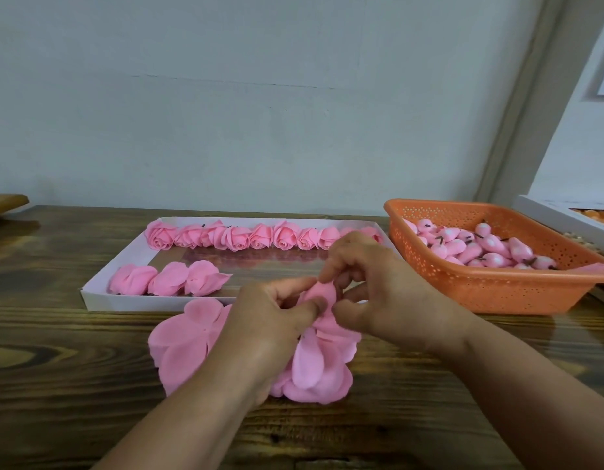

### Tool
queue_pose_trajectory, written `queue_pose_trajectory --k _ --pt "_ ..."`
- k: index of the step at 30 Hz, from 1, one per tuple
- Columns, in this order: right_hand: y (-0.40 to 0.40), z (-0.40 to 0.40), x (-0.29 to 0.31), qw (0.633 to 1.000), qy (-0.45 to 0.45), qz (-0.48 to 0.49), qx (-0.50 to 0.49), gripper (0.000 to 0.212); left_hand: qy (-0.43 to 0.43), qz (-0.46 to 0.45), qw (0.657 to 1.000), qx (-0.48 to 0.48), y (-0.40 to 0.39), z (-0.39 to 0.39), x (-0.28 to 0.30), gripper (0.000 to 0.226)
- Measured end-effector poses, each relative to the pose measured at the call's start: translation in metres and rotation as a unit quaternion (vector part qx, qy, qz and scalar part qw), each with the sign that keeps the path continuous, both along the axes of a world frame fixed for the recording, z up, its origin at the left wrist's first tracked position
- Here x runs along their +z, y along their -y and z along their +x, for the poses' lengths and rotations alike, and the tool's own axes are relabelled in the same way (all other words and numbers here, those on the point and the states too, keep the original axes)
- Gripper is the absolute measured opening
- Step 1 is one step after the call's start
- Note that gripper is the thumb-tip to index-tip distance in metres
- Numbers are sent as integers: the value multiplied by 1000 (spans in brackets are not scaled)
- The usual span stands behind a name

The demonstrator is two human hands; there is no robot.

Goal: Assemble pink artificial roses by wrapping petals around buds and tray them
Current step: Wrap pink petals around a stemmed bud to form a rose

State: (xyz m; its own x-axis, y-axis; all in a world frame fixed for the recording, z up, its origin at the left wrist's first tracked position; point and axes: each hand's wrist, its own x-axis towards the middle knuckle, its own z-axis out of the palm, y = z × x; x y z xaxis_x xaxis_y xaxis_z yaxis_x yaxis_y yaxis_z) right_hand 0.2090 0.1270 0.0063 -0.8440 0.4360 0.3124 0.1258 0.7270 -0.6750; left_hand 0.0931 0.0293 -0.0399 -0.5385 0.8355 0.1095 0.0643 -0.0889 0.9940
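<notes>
My left hand (276, 320) and my right hand (371, 290) meet over the table and pinch a pink bud with a petal folded round it (322, 295). More pink petals hang from it down to a loose petal pile (181, 337) on the wood. Behind my hands lies a white tray (100, 300). A row of several finished pink roses (232, 235) lines its far edge, and three roses (168, 278) lie at its near left. An orange perforated basket (480, 290) on the right holds several pink buds (480, 245).
The dark wooden table (56, 368) stretches left and toward me. A wall stands close behind the tray. A wooden board edge (7, 200) shows at the far left. A white box (565, 215) sits behind the basket at the right.
</notes>
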Motion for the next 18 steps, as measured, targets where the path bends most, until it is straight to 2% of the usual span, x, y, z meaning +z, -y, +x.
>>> queue_pose_trajectory --k 2,4,7,12,16,18 --pt "-2 0 -1 998 -19 -59 -9 20 12 6 1000 -13 0 0 1 23" --pt "-2 -2 -3 996 -38 -79 -34 18 7 16 999 -28 1 2 2 23" --pt "-1 -5 -5 994 -58 -58 -77 17 -21 15 999 -29 1 5 2 21" --pt "-2 -8 -6 987 -83 -99 -100 22 -34 -4 999 3 0 9 2 36" --pt "-2 -11 -5 987 -90 -89 -101 29 -46 -9 999 25 -2 10 4 25" --pt "-6 -14 -3 987 -94 -73 -105 33 -13 -7 1000 5 -3 9 7 25"
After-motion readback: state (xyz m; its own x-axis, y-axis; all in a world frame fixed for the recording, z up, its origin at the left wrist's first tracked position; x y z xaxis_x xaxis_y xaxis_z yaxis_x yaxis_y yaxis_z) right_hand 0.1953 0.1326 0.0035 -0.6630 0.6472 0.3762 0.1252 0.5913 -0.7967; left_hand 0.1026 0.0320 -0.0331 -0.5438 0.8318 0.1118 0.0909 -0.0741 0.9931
